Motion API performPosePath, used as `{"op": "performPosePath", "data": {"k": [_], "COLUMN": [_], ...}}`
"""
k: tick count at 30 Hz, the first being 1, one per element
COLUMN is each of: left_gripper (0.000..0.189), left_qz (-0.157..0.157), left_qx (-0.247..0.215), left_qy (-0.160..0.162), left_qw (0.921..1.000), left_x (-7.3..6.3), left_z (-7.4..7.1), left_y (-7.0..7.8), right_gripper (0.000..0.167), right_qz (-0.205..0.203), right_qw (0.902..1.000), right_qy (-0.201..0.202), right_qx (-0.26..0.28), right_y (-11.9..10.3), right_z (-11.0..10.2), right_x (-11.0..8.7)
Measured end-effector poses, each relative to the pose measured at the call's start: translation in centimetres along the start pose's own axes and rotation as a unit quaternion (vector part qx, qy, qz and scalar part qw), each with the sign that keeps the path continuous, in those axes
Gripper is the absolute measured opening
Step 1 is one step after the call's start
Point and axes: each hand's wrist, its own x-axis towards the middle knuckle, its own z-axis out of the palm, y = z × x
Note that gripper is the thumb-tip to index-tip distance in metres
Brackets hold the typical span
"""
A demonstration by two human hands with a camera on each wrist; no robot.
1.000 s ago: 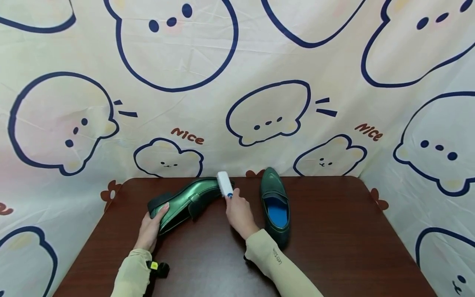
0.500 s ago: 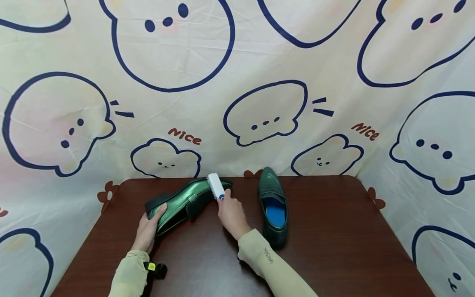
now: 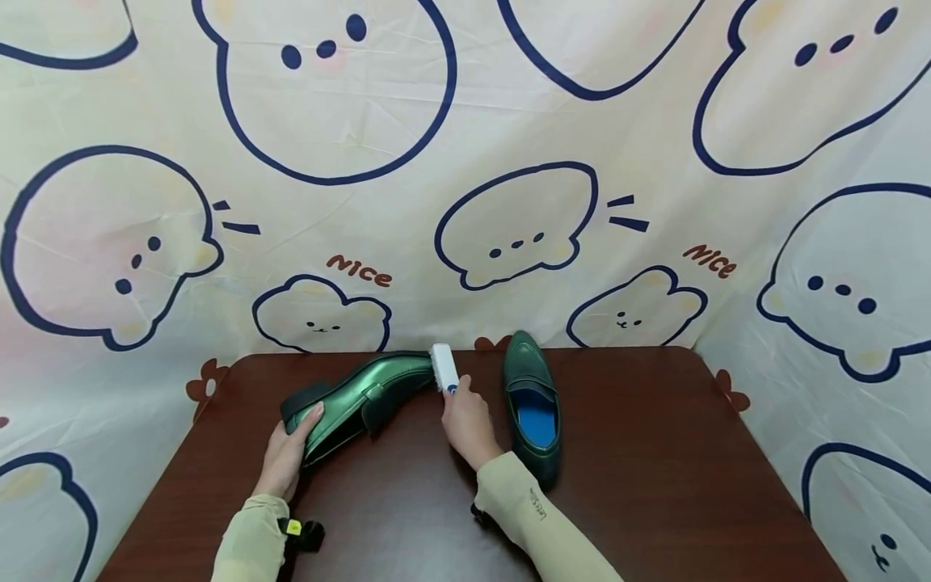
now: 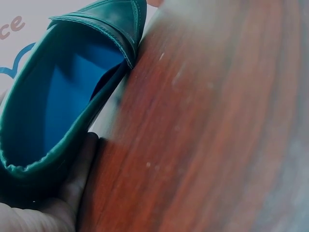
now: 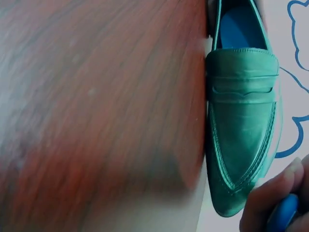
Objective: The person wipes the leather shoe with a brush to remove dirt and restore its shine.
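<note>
A shiny green loafer [image 3: 352, 400] is tipped on its side toward the left back of the table, toe pointing right. My left hand [image 3: 284, 457] grips it by the heel, thumb on the upper side. In the left wrist view, its opening shows a blue insole [image 4: 72, 92]. My right hand [image 3: 469, 424] pinches the blue handle [image 5: 284, 212] of a white brush [image 3: 444, 368], whose bristles face left, right at the loafer's toe. The right wrist view shows the strap and stitched toe of the loafer [image 5: 244, 121].
A second green loafer [image 3: 528, 356] with a blue insole stands upright just right of my right hand, toe at the back edge. The dark brown table [image 3: 655, 453] meets a cartoon-printed cloth [image 3: 407, 218] behind it.
The brush slid left from the toe onto the front of the loafer, then came back right to the toe. My left hand keeps its grip on the heel.
</note>
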Motion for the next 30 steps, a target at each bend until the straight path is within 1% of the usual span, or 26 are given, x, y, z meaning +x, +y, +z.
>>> {"op": "performPosePath", "data": {"k": [4, 7, 11, 14, 17, 23, 26, 30], "left_gripper": [0.094, 0.095, 0.098, 0.099, 0.100, 0.099, 0.100, 0.101], "left_qz": [-0.002, -0.001, 0.002, 0.003, 0.003, 0.006, 0.004, 0.003], "left_qx": [0.005, 0.001, -0.002, -0.001, -0.004, -0.007, -0.007, -0.003], "left_qy": [0.004, 0.008, 0.003, -0.001, 0.002, 0.005, 0.009, 0.008], "left_qw": [1.0000, 1.0000, 1.0000, 1.0000, 1.0000, 0.9999, 0.9999, 1.0000], "left_x": [0.0, -0.1, -0.1, -0.1, -0.2, -0.1, -0.2, -0.3], "left_z": [0.0, 0.0, 0.1, 0.1, 0.2, 0.4, 0.3, 0.3], "left_y": [0.2, 0.3, 0.3, 0.2, 0.1, -0.1, -0.1, 0.3], "right_gripper": [0.036, 0.035, 0.036, 0.035, 0.035, 0.034, 0.034, 0.039], "right_qz": [-0.023, -0.040, -0.050, -0.046, -0.035, 0.010, 0.025, 0.033], "right_qw": [0.9992, 0.9979, 0.9972, 0.9976, 0.9983, 0.9999, 0.9997, 0.9993], "right_qy": [-0.026, -0.047, -0.054, -0.052, -0.045, -0.009, -0.007, -0.013], "right_qx": [0.020, 0.020, 0.011, 0.005, -0.001, -0.006, -0.002, 0.011], "right_y": [-1.4, -2.6, -3.3, -2.8, -1.7, 0.8, 1.4, 1.7], "right_z": [0.0, 0.1, 0.4, 0.7, 0.7, 0.2, 0.1, 0.0], "right_x": [0.0, 0.0, -0.1, -0.1, 0.2, 0.8, 1.0, 1.1]}}
